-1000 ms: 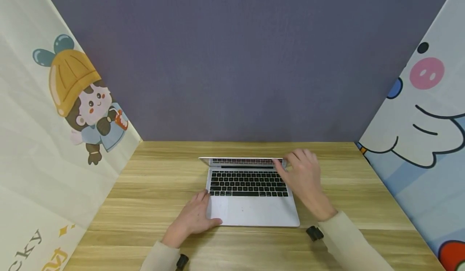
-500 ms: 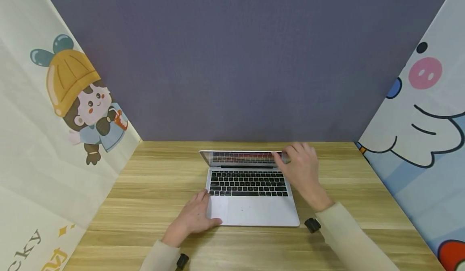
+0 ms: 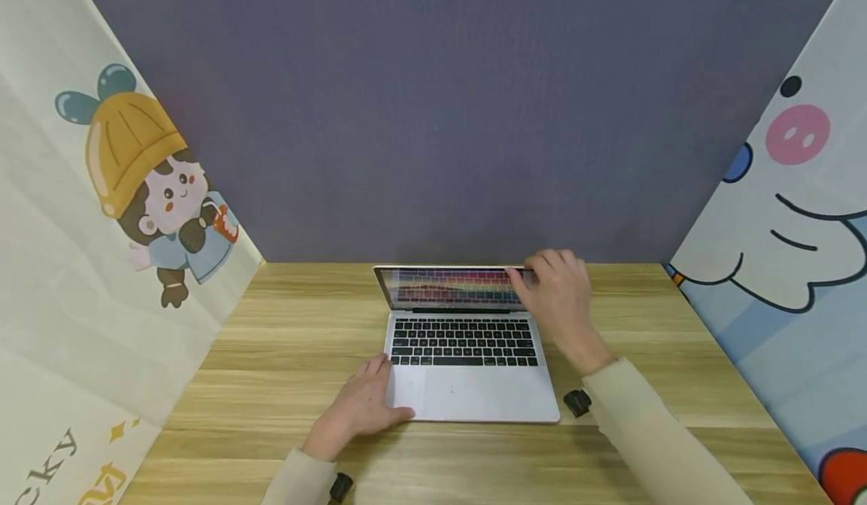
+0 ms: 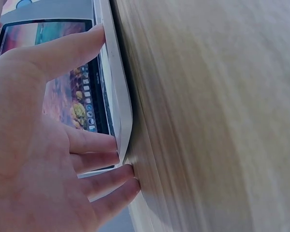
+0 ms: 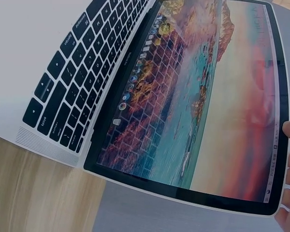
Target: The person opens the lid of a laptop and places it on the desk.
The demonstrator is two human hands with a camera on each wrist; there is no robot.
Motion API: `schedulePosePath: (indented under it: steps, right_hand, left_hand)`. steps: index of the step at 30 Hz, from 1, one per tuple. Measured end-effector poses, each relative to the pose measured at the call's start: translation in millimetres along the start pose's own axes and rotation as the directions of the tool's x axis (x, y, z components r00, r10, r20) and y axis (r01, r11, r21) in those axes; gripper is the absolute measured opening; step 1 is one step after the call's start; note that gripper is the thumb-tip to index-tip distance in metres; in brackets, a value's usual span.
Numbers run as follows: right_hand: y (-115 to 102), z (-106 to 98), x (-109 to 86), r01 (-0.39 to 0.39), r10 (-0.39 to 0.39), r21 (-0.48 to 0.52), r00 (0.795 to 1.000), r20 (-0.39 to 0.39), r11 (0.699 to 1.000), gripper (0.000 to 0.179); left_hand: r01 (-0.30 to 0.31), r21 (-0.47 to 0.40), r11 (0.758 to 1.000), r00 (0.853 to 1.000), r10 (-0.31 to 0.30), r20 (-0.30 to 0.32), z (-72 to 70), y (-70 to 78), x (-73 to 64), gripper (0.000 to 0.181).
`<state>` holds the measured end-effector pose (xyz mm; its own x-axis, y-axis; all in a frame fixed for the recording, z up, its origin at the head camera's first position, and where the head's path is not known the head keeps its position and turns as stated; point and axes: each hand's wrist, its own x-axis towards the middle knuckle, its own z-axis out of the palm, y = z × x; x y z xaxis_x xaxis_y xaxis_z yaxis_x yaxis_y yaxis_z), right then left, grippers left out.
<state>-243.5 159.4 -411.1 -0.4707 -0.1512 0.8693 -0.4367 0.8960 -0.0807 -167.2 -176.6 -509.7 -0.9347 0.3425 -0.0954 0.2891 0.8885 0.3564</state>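
A silver laptop (image 3: 474,393) with black keys stands on the wooden table, its lid tilted up and back. Its lit screen (image 5: 232,116) shows a colourful landscape and a row of icons, with the keyboard mirrored in it. My left hand (image 3: 362,401) rests against the front left corner of the base. Thumb and fingers reach fairly straight and spread to the laptop's edge in the left wrist view. At the lid's upper right corner, my right hand (image 3: 561,298) pinches the lid, thumb on the screen side and fingers behind, partly hidden.
A grey-blue panel (image 3: 433,114) rises behind the table (image 3: 284,339), close behind the lid. Printed cloths with cartoon figures flank it on the left (image 3: 47,264) and right (image 3: 799,264). A small black device (image 3: 577,402) sits at the right wrist.
The lid has swung further up and back, and more of the screen shows. My right hand has moved away from me with it. My left hand and the laptop's base have stayed in place.
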Motion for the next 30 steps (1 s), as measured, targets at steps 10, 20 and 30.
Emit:
schedulePosePath:
  steps: [10,20,30]
  right_hand:
    - [4.9,6.9,8.3,-0.017,0.017,-0.009,0.999,0.033,1.000,0.030]
    - [8.3,12.8,15.5,-0.041,0.042,-0.011,0.997,0.060,0.999,0.033]
    - [12.0,18.8,22.9,-0.054,0.058,-0.045,0.994,0.088,0.998,0.035]
  left_hand:
    - [-0.008,-0.006,1.000,1.000,0.008,-0.002,1.1,-0.4,0.7,0.108]
    - [-0.002,-0.011,1.000,1.000,0.002,0.008,0.7,0.7,-0.3,0.108]
    - [0.001,-0.012,1.000,1.000,-0.001,0.013,-0.3,1.2,0.8,0.109]
